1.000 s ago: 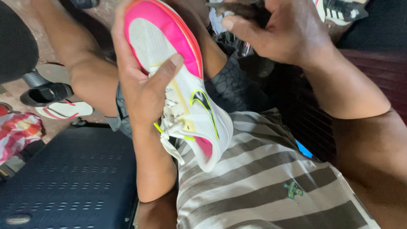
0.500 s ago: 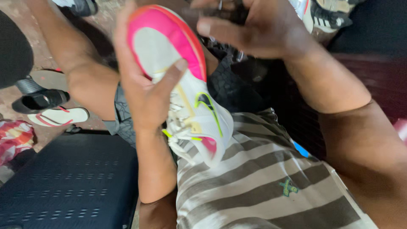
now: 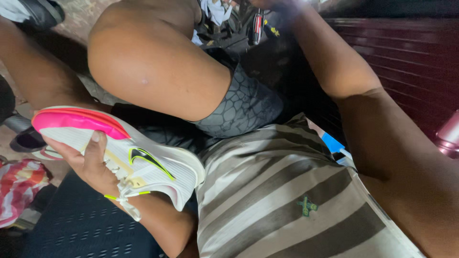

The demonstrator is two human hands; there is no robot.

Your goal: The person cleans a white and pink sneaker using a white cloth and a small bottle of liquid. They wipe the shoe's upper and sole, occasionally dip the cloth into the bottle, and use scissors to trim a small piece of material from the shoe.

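Left hand: the left hand grips a running shoe from underneath, thumb lying across the sole edge, fingers hidden behind the upper.
Shoe: white mesh body, pink and orange band along the sole rim, dark swoosh-like mark edged in yellow-green on the side. Held low at the person's left side, over the dark blue perforated seat, toe end turned toward the striped shirt and just beside it.
Laces: white lace with yellow-green tips hangs loose below the wrist.
Right hand: the right arm stretches up and away to the top edge of the view; the hand itself is mostly cut off and washed out by glare, so whether it is clenched or loose cannot be told. It sits near a clutter of small things, among them a red and black tool handle and some white cloth.
Body: bare raised knee fills the upper middle, grey patterned shorts below it.
Floor, left: a white and red flip-flop partly behind the shoe, a dark shoe at the top corner, a red and white patterned cloth at the edge.
Right side: dark red slatted surface.
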